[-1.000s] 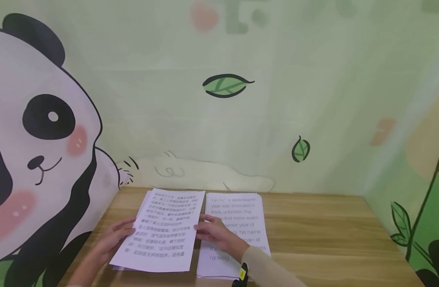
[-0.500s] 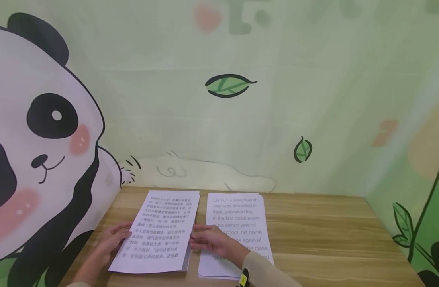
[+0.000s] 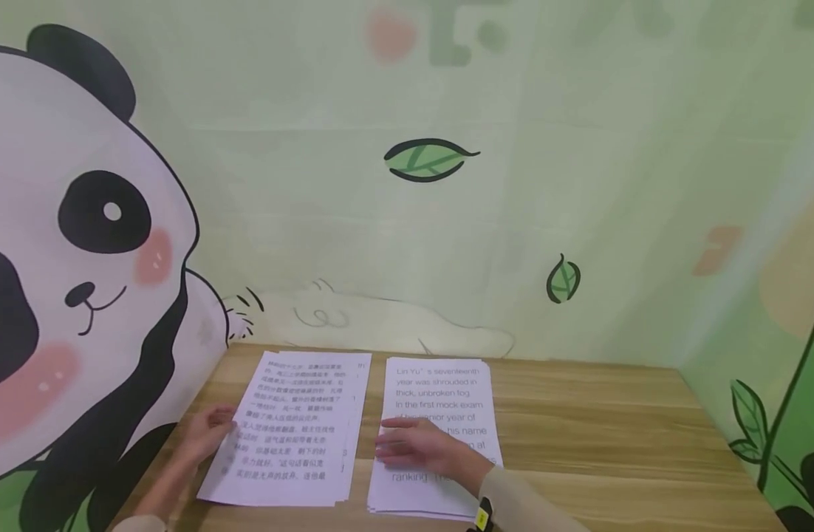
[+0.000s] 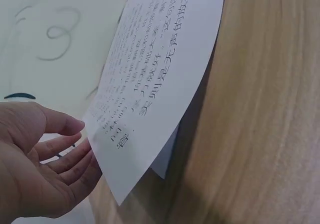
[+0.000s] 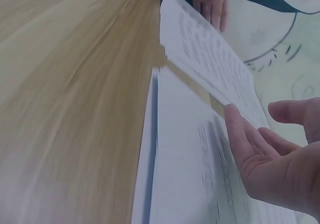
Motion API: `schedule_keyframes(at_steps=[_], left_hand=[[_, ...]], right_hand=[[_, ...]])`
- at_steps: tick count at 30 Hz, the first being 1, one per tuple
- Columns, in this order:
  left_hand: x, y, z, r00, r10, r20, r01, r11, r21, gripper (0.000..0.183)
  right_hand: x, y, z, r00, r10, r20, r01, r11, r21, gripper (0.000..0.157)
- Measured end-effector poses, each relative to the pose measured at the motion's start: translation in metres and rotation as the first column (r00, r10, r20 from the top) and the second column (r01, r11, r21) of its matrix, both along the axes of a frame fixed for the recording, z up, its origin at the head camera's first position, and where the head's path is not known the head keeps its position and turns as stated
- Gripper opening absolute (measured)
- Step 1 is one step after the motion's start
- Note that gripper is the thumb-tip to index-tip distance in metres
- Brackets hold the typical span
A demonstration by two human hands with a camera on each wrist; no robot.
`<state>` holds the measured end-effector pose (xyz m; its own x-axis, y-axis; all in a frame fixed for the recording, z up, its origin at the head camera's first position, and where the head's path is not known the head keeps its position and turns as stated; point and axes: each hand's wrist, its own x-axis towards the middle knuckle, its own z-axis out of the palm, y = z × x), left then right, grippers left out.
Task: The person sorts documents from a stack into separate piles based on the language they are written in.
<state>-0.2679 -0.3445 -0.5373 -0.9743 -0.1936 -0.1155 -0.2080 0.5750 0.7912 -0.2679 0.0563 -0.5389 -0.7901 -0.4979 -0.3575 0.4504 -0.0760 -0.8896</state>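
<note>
In the head view, the left stack of printed paper (image 3: 284, 436) has a top sheet of Chinese text, with a lower sheet showing along its right edge. My left hand (image 3: 207, 436) is at this stack's left edge. In the left wrist view, the thumb (image 4: 67, 125) meets the edge of the raised top sheet (image 4: 155, 84), and the other fingertips are partly hidden behind it. My right hand (image 3: 427, 451), fingers loosely extended, hovers over the right stack of paper (image 3: 436, 384), printed in English. Nothing is between its thumb and fingers in the right wrist view.
Both stacks lie on a wooden table (image 3: 580, 443), with a narrow strip of wood between them. Behind the table hangs a green backdrop (image 3: 314, 185) with a panda (image 3: 94, 244) and leaves drawn on it.
The right hand has left the left stack's right edge and moved right over the English stack. The top Chinese sheet has shifted left, uncovering print on the sheet below.
</note>
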Motion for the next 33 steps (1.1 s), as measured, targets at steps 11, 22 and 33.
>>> schedule_keyframes(at_steps=[11,22,33], left_hand=[[0.002,0.042,0.036,0.990,-0.106,-0.092,0.093,0.986,-0.136,0.043],[-0.002,0.124,0.045,0.897,-0.397,-0.195,0.394,0.917,-0.056,0.044],[-0.013,0.184,0.006,0.749,-0.606,-0.268,0.546,0.793,-0.270,0.063]], right_hand=[[0.004,0.091,0.006,0.991,0.004,-0.132,0.009,0.994,0.105,0.055],[0.000,0.182,0.005,0.924,0.014,-0.383,0.105,0.952,0.288,0.066],[0.005,0.198,0.006,0.743,0.234,-0.627,0.236,0.785,0.572,0.065]])
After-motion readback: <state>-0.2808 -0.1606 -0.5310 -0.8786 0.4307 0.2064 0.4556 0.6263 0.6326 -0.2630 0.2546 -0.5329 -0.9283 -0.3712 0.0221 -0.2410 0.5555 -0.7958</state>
